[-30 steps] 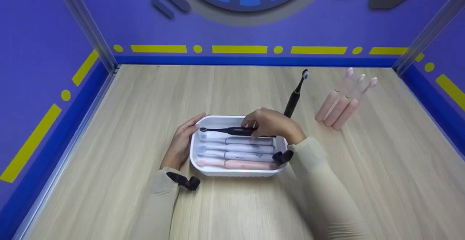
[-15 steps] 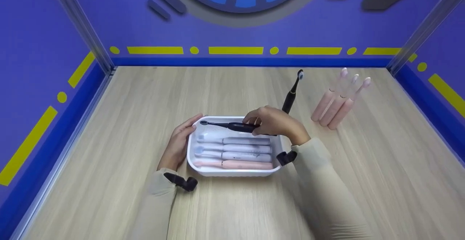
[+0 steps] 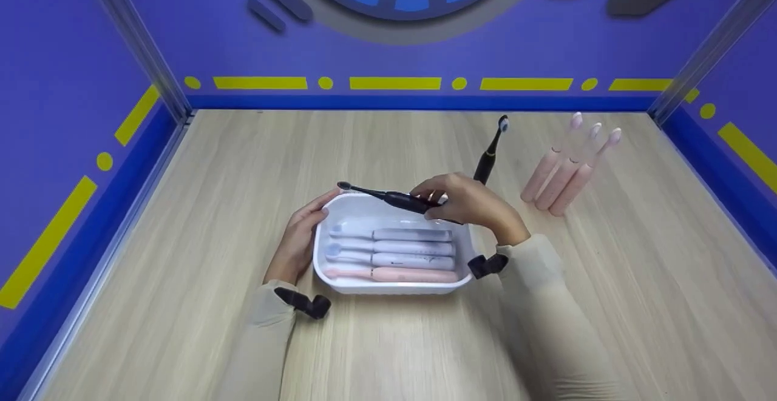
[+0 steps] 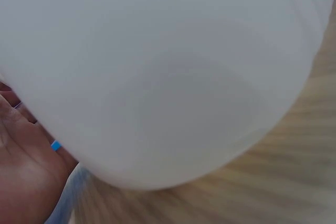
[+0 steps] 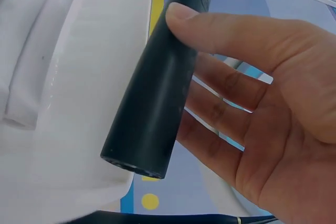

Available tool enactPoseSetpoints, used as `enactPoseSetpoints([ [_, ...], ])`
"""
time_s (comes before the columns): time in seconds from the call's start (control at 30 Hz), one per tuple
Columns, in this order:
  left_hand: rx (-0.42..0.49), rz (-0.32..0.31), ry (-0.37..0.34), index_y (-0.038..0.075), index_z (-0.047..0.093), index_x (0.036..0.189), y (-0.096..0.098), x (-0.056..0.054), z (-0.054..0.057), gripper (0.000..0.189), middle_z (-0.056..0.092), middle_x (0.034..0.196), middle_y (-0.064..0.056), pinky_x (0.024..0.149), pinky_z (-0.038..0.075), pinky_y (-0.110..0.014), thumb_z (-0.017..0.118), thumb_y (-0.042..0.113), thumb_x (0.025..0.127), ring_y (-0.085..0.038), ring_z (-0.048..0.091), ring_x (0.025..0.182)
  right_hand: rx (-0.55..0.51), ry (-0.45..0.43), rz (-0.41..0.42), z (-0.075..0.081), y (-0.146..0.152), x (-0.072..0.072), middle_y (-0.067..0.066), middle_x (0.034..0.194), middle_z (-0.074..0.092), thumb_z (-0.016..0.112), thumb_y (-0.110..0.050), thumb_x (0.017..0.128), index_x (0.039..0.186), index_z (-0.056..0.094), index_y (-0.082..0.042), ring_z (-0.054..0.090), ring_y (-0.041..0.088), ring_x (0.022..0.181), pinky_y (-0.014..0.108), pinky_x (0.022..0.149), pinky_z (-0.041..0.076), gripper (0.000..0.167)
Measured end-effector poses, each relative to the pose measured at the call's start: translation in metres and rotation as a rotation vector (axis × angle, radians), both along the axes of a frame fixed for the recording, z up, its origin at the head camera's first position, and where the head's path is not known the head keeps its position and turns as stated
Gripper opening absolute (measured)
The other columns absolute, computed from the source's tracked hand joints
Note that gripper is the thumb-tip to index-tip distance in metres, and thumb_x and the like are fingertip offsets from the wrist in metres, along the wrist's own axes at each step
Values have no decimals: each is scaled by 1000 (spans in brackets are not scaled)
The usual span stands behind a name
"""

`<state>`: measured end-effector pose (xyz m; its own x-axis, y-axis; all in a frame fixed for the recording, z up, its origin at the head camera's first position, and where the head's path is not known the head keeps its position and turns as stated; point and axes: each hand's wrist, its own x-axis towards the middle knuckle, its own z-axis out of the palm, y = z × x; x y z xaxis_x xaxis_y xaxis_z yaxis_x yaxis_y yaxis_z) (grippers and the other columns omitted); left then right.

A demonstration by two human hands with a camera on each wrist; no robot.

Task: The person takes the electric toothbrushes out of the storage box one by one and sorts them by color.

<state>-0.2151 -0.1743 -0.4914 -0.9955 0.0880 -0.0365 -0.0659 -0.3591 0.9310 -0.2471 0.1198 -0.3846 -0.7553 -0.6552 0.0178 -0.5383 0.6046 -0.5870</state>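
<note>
- Wood-grain surface (image 3: 200,255), purple walls (image 3: 224,49).
- Black toothbrush (image 3: 403,201): slim, tilted, over upper rim of white tray (image 3: 394,290), mid-frame.
- My right hand (image 3: 473,204) pinches its handle; left hand (image 3: 296,237), fingers straight, touches white tray's left end.

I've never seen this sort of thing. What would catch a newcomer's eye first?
Probably the black toothbrush that the right hand holds over the far side of the white tray. Next, the three pink toothbrushes standing together toward the right of the table. The bright blue wall behind everything is hard to miss, too.
</note>
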Motion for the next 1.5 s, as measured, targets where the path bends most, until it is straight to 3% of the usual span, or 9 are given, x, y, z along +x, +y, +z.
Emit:
enactPoseSetpoints([
  [0.43, 6, -7, 0, -9, 39, 141, 1, 1, 2, 45, 33, 152, -23, 119, 26, -39, 34, -2, 96, -29, 33, 142, -217, 23, -55, -4, 14, 3, 14, 108, 71, 72, -1, 80, 118, 67, -2, 66, 26, 94, 45, 85, 55, 38],
  [0.77, 15, 1, -23, -7, 41, 141, 0, 2, 2, 45, 37, 152, -18, 119, 27, -39, 36, -1, 97, -26, 34, 141, -358, 5, -121, -11, 23, 5, 13, 111, 69, 73, -1, 81, 119, 67, -4, 65, 25, 98, 35, 81, 59, 39],
  [1.03, 13, 0, -20, -7, 41, 141, 0, 1, 1, 45, 36, 152, -20, 119, 27, -37, 37, 0, 96, -25, 34, 141, -475, 18, -207, -16, 29, 5, 15, 109, 69, 74, -1, 80, 119, 67, -2, 65, 25, 96, 16, 74, 55, 40],
  [1.5, -1, -1, -19, -7, 40, 142, 0, 2, 2, 45, 37, 152, -18, 119, 27, -37, 36, 0, 97, -24, 33, 142, -525, 132, -331, -23, 38, 11, 11, 108, 68, 76, -2, 79, 119, 66, -5, 62, 15, 95, 18, 76, 55, 42],
])
